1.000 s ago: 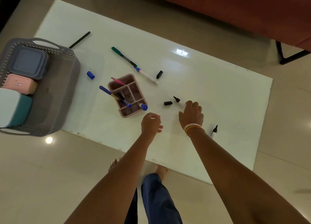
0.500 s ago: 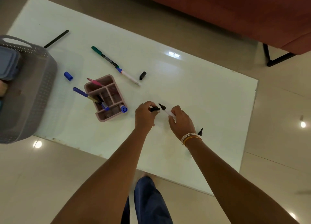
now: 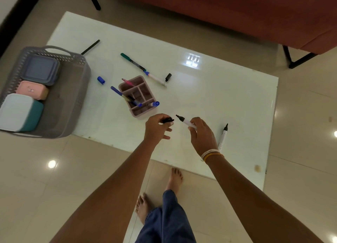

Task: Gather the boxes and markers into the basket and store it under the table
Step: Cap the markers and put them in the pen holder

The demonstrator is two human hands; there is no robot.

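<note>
Well, table [image 3: 228, 104]: it was a glossy white slab, hard and slick, so round markers on it looked ready to roll at a nudge.
Basket [image 3: 76, 104]: it sat on the table's left end, part overhanging the near edge; grey perforated plastic, probably light and a bit flexy, best lifted by the handle at the far rim.
Boxes: a teal-and-white box [image 3: 20, 111], a pink box [image 3: 32, 90] and a grey-blue box [image 3: 41, 69] were already in the basket in a row; rigid lidded plastic, likely easy to carry.
Organiser [image 3: 138, 97]: a pink divided caddy stood near the middle with a few pens leaning in it; stiff, takeable by its walls.
Right hand [image 3: 202, 135]: its fingers were curled round an uncapped black marker [image 3: 186, 122], held above the table with the tip pointing left.
Left hand [image 3: 156, 128]: it pinched a black cap [image 3: 167, 120], just apart from that tip; capping looked like the step in hand.
Loose markers: a green one [image 3: 133, 61], a blue-and-white one [image 3: 155, 77] and a black-tipped one [image 3: 224, 135] lay on the table; light, smooth barrels, best pinched mid-barrel.
Loose caps: a blue cap [image 3: 100, 80] and a black cap [image 3: 168, 77] lay apart; tiny, slippery, fingertip work.
</note>
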